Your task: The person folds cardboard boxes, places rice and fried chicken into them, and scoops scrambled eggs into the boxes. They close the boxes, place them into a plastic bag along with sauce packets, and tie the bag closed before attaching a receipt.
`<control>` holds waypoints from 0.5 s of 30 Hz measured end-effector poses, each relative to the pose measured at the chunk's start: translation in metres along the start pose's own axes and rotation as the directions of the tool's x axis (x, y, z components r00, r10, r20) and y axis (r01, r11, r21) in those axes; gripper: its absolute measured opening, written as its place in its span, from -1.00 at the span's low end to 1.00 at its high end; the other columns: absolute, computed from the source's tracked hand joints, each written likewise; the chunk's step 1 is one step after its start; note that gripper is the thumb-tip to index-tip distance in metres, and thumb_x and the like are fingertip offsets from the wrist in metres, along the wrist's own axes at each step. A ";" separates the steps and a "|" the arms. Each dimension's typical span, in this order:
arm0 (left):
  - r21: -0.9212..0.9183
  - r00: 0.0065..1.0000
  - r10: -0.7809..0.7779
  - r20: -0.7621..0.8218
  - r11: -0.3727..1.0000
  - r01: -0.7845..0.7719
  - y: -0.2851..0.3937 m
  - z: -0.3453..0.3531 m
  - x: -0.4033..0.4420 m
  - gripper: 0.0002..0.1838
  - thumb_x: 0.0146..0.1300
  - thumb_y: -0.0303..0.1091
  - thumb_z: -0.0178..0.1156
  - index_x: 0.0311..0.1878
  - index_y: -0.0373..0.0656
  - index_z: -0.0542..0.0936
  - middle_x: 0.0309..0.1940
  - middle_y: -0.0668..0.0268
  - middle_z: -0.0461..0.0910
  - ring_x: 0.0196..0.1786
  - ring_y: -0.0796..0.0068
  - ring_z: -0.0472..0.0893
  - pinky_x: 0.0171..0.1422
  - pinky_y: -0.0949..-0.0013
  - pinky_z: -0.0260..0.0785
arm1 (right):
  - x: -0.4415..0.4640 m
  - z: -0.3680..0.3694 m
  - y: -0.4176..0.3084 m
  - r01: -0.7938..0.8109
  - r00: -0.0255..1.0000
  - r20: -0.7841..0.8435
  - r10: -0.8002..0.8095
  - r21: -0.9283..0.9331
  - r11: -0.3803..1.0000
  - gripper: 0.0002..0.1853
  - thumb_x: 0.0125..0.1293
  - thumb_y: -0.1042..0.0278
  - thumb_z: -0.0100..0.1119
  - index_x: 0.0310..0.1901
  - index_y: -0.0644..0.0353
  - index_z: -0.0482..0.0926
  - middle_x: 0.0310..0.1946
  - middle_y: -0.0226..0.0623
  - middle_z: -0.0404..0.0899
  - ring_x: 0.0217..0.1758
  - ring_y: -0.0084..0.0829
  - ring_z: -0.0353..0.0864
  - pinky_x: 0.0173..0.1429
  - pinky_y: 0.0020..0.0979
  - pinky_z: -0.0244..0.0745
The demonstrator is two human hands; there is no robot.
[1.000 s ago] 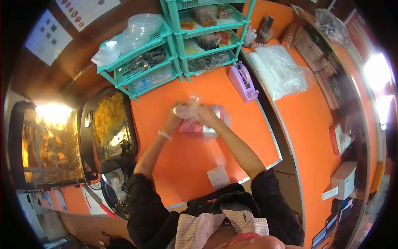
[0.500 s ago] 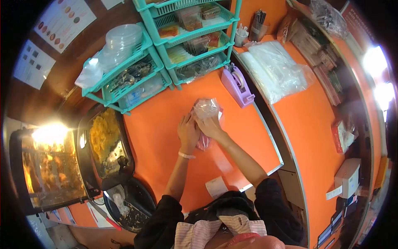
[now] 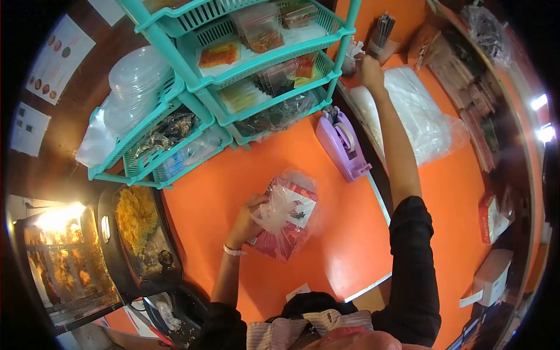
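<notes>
My left hand point(image 3: 249, 214) grips the left side of a clear plastic bag point(image 3: 273, 213), its fingers partly behind the gathered plastic. Inside the bag is a flat red-and-white box point(image 3: 284, 245), tilted over the orange counter. At the far right, my right hand point(image 3: 369, 71) is stretched out to a small cup point(image 3: 349, 65) of white slender pieces. The fingers look curled at the cup's top; what they pinch, if anything, is too small to make out. A holder of dark sticks point(image 3: 382, 35) stands just behind this hand.
A purple tape dispenser point(image 3: 343, 146) sits right of the bag. Teal basket racks point(image 3: 201, 87) with packets and plastic lids point(image 3: 137, 73) line the back. Clear plastic bags point(image 3: 417, 111) lie under my right forearm. A black tray with yellow food point(image 3: 137, 219) and a lit glass case point(image 3: 67, 251) are left.
My right hand has left the bagged box and moved far forward and right to the cup. The bag, now held by my left hand alone, shows the box's red-and-white face. The view has shifted.
</notes>
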State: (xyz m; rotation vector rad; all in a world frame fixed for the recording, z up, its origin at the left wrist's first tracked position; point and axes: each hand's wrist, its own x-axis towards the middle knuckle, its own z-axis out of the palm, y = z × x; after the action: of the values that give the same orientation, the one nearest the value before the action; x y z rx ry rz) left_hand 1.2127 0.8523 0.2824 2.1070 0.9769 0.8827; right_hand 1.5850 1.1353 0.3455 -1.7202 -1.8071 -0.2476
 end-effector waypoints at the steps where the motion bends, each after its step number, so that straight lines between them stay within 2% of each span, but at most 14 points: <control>1: -0.002 1.000 -0.009 0.000 1.000 0.009 0.002 -0.001 0.001 -0.65 -0.28 -0.45 0.35 -0.34 -0.27 0.50 -0.29 0.20 0.48 -0.26 0.22 0.46 -0.20 0.30 0.37 | 0.002 -0.003 -0.003 0.001 1.000 0.009 -0.001 0.003 1.000 -0.82 0.13 0.35 -0.01 -0.28 0.20 0.54 -0.33 0.01 0.54 -0.25 -0.05 0.55 -0.19 -0.14 0.43; 3: -0.062 0.998 -0.057 -0.027 0.997 0.055 0.007 -0.001 0.001 -0.64 -0.29 -0.44 0.37 -0.35 -0.28 0.48 -0.30 0.20 0.48 -0.28 0.23 0.45 -0.22 0.32 0.36 | 0.004 -0.006 -0.005 -0.122 0.986 0.107 0.131 -0.087 0.989 -0.82 0.14 0.37 -0.04 -0.33 0.19 0.55 -0.29 0.03 0.53 -0.22 -0.02 0.54 -0.16 -0.10 0.42; 4: -0.066 0.998 -0.063 -0.032 0.996 0.061 0.009 -0.001 0.001 -0.64 -0.29 -0.44 0.37 -0.35 -0.28 0.48 -0.30 0.20 0.48 -0.28 0.23 0.45 -0.22 0.32 0.36 | 0.004 -0.004 0.001 -0.059 0.997 0.054 0.063 -0.064 0.996 -0.82 0.15 0.33 -0.04 -0.29 0.14 0.55 -0.37 0.02 0.55 -0.28 -0.01 0.55 -0.20 -0.10 0.43; 7: 0.004 0.999 -0.041 -0.015 0.999 0.041 0.008 -0.002 0.002 -0.64 -0.29 -0.45 0.36 -0.35 -0.27 0.48 -0.31 0.20 0.47 -0.28 0.24 0.45 -0.24 0.32 0.35 | 0.006 -0.014 0.003 0.009 1.000 0.002 -0.009 -0.012 1.000 -0.83 0.14 0.32 -0.01 -0.28 0.15 0.52 -0.44 0.01 0.55 -0.33 0.00 0.55 -0.24 -0.08 0.43; 9: -0.134 0.980 -0.198 -0.004 0.971 0.196 0.004 0.002 -0.002 -0.65 -0.25 -0.44 0.35 -0.33 -0.28 0.47 -0.31 0.20 0.47 -0.27 0.24 0.45 -0.23 0.33 0.34 | 0.010 -0.030 -0.002 0.016 0.999 -0.047 -0.018 -0.041 0.999 -0.83 0.14 0.32 0.00 -0.28 0.16 0.50 -0.45 -0.01 0.55 -0.34 -0.01 0.55 -0.26 -0.09 0.42; 10: -0.135 0.981 -0.192 -0.009 0.973 0.189 0.001 0.003 -0.002 -0.65 -0.25 -0.44 0.35 -0.33 -0.28 0.47 -0.31 0.20 0.47 -0.27 0.24 0.45 -0.23 0.33 0.34 | 0.010 -0.041 -0.006 0.016 0.996 -0.086 -0.021 -0.067 0.998 -0.84 0.14 0.32 0.01 -0.28 0.17 0.48 -0.46 -0.02 0.55 -0.35 -0.02 0.55 -0.28 -0.10 0.42; 12: 0.114 0.996 0.089 -0.010 0.990 -0.088 -0.003 0.001 -0.001 -0.64 -0.24 -0.42 0.33 -0.31 -0.29 0.47 -0.31 0.18 0.46 -0.26 0.19 0.45 -0.19 0.31 0.34 | 0.002 -0.067 -0.014 0.000 0.991 -0.130 -0.008 -0.065 0.998 -0.85 0.13 0.33 0.03 -0.29 0.19 0.47 -0.46 -0.02 0.54 -0.37 -0.05 0.56 -0.31 -0.14 0.43; 13: 0.113 0.996 0.086 -0.010 0.990 -0.084 0.005 -0.004 0.001 -0.64 -0.24 -0.42 0.33 -0.31 -0.29 0.47 -0.31 0.18 0.46 -0.26 0.19 0.45 -0.19 0.31 0.34 | -0.007 -0.078 -0.018 -0.018 0.986 -0.168 0.007 -0.060 0.998 -0.85 0.13 0.34 0.06 -0.31 0.21 0.45 -0.46 -0.02 0.54 -0.39 -0.08 0.56 -0.35 -0.18 0.43; 14: 0.085 0.998 0.054 0.031 0.995 -0.056 0.012 -0.009 0.005 -0.66 -0.21 -0.42 0.29 -0.30 -0.30 0.47 -0.29 0.17 0.47 -0.25 0.16 0.46 -0.17 0.29 0.34 | -0.021 -0.088 -0.025 0.073 0.958 -0.282 -0.042 0.099 0.992 -0.88 0.12 0.42 0.08 -0.33 0.25 0.45 -0.49 -0.13 0.57 -0.46 -0.29 0.59 -0.42 -0.33 0.45; 15: 0.058 0.997 0.017 0.071 0.998 -0.021 0.017 -0.014 0.008 -0.67 -0.19 -0.41 0.26 -0.29 -0.32 0.47 -0.27 0.16 0.47 -0.24 0.13 0.46 -0.15 0.26 0.35 | -0.040 -0.098 -0.040 0.077 0.961 -0.273 -0.045 0.107 0.991 -0.88 0.12 0.42 0.08 -0.33 0.25 0.45 -0.49 -0.13 0.57 -0.46 -0.29 0.59 -0.42 -0.33 0.45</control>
State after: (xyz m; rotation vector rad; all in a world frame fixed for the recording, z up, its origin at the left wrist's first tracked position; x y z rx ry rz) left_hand 1.2120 0.8537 0.3057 2.1848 0.9591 0.7926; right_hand 1.5753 1.0440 0.4120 -1.4728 -1.6415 -0.3766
